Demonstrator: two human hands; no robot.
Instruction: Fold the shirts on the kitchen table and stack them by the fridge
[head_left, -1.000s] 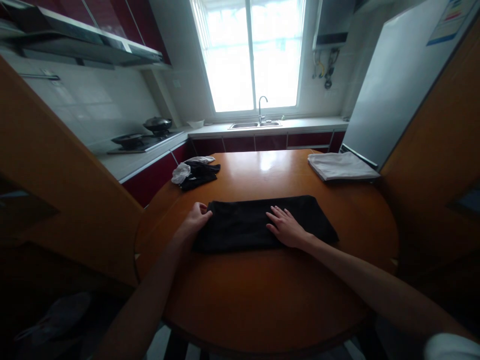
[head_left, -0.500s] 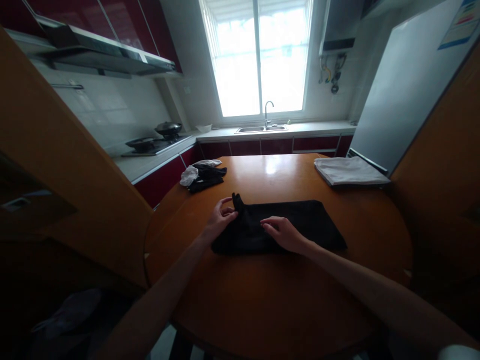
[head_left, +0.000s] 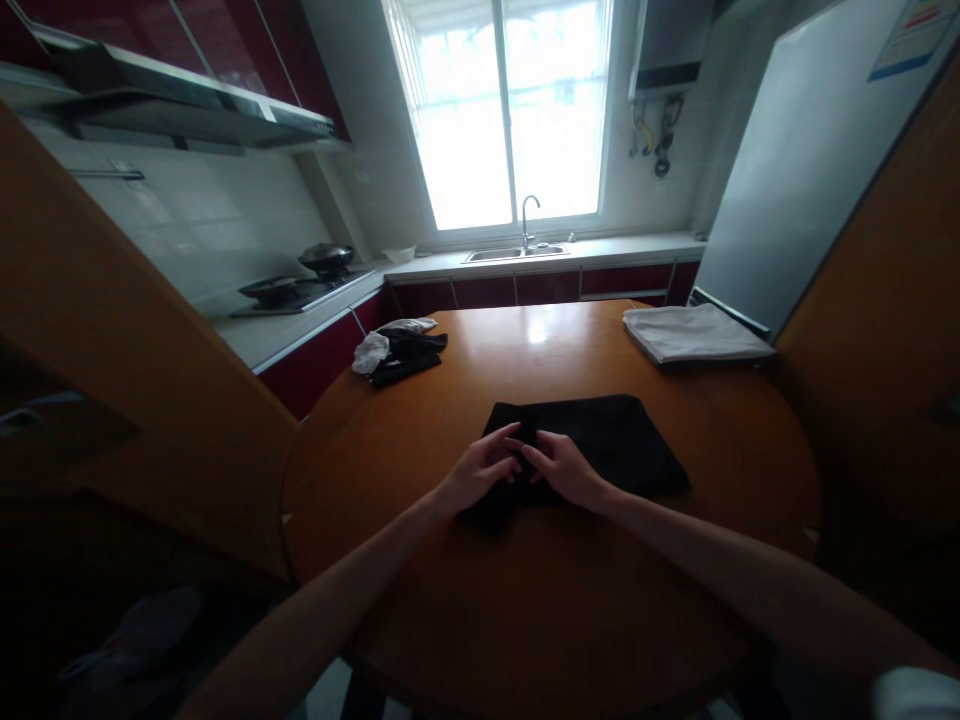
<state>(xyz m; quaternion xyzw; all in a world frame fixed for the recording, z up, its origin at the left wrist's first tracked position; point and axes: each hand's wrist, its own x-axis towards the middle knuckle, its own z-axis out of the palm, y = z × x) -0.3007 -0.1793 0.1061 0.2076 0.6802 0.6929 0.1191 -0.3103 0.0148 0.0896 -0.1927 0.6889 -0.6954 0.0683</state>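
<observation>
Left hand (head_left: 474, 476) and right hand (head_left: 568, 472) are apparently working a fold in the black cloth (head_left: 611, 435).
Both are curving close together, grip unclear; the cloth is lying on the table (head_left: 585, 600), seemingly needing its fold pressed.

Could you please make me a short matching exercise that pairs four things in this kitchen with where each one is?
Things:
1. Flat, folded black cloth
2. Folded white cloth
3. Rumpled black-and-white cloth heap
4. Curved silvery metal faucet

Places:
A. At the sink, in front of the bright two-pane window
B. Under the left hand and the right hand
C. Far left part of the brown wooden table
D. Far right part of the table, near the pale, tall refrigerator

Right pairs: 1-B, 2-D, 3-C, 4-A
</observation>
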